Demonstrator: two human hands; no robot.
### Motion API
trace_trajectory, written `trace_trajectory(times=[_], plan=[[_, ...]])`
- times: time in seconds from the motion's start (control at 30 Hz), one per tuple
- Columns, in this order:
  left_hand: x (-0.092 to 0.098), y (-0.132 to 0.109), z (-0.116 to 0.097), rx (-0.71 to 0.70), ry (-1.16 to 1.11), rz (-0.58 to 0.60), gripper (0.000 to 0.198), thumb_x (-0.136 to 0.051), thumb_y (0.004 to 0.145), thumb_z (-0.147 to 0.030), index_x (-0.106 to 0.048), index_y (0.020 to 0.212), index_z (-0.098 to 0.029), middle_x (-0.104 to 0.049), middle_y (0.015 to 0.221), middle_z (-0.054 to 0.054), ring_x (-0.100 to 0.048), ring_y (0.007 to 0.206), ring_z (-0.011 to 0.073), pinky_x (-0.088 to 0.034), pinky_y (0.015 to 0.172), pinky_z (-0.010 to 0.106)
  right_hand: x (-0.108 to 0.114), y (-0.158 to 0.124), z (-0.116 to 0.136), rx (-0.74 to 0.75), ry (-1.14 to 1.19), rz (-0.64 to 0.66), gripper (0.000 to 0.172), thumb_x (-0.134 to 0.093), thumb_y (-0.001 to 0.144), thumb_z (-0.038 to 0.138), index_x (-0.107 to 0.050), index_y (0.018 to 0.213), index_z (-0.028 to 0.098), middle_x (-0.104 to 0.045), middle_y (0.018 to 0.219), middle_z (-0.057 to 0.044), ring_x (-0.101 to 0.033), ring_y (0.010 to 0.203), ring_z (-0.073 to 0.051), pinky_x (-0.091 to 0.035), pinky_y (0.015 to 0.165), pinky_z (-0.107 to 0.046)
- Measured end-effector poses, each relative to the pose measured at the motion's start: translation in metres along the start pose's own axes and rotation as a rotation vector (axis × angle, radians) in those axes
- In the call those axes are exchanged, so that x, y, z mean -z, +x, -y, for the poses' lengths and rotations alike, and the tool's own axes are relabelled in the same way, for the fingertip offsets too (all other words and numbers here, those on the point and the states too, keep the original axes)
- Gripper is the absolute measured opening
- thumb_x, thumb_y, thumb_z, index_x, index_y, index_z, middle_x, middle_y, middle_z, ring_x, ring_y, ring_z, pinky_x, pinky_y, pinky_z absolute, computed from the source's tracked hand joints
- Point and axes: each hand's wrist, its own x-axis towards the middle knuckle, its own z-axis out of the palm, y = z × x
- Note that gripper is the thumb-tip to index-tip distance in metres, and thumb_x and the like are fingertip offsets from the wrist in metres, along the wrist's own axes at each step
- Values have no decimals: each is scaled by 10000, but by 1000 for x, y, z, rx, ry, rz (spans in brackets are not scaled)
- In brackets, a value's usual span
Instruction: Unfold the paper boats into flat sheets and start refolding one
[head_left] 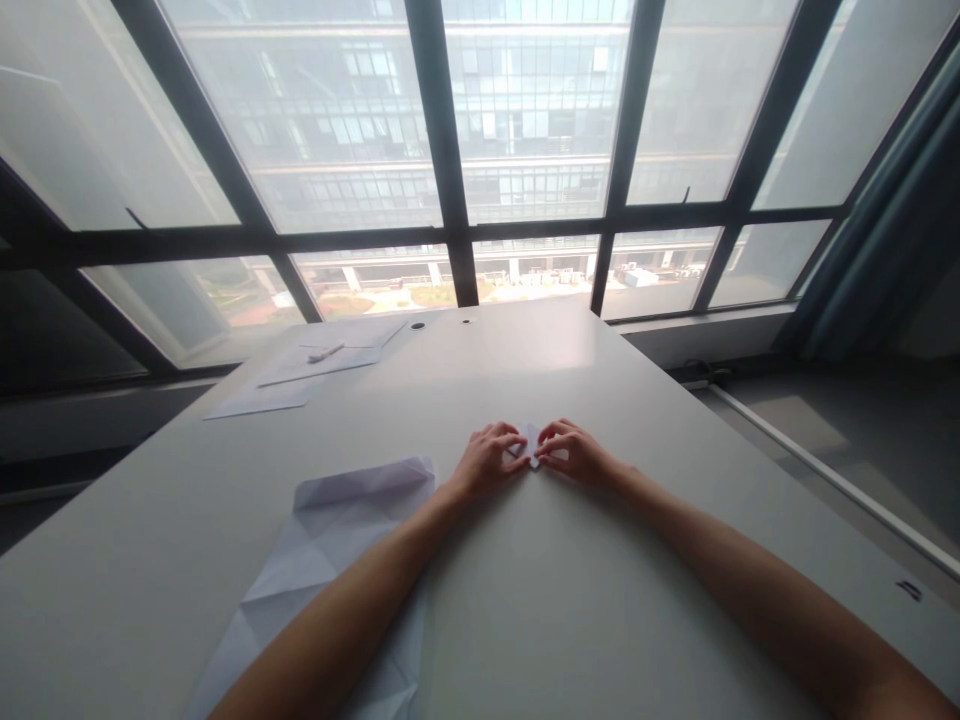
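Note:
A small folded piece of white paper [532, 436] lies on the white table [517, 560], between my two hands. My left hand [496, 455] grips its left side, with the fingers bent around the edge. From the right, my right hand [568, 450] pinches the other side with thumb and fingers. The fingertips of both hands are close together and hide parts of the folds. Under and beside my left forearm lies a large creased sheet of white paper [300, 560], with its far edge folded up.
Flat white sheets [281, 385] lie at the table's far left, with a small white object [326, 352] on them. Two round holes are near the far edge. Beyond stand large windows [525, 120], with a blue curtain [877, 220] on the right.

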Motion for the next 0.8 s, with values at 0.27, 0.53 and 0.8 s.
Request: trace_trajectory(times=[0.27, 0.53, 0.8], plan=[[-2, 0, 1, -18, -6, -27, 217, -761, 831, -437, -786, 1002, -306, -688, 1129, 48, -633, 1071, 261, -463, 995, 422, -4, 0, -4, -78, -102, -57, 266, -778, 840, 326, -735, 1088, 240, -699, 1063, -84, -588, 1042, -262, -507, 915, -416], [-1, 1, -2, -73, -47, 1, 283, -725, 877, -369, -743, 1148, -292, -717, 1151, 56, -643, 1100, 255, -466, 1011, 406, -6, 0, -2, -96, -205, 4, 314, -735, 873, 360, -722, 1170, 257, -676, 1126, -90, -574, 1080, -276, -485, 948, -435], [-2, 1, -2, -87, -29, -7, 151, -676, 907, -256, -783, 1007, -291, -721, 1130, 45, -622, 1138, 252, -468, 1019, 425, -2, 0, 4, -91, -229, 31, 297, -725, 878, 415, -731, 1136, 267, -677, 1136, -92, -570, 1093, -277, -462, 970, -447]])
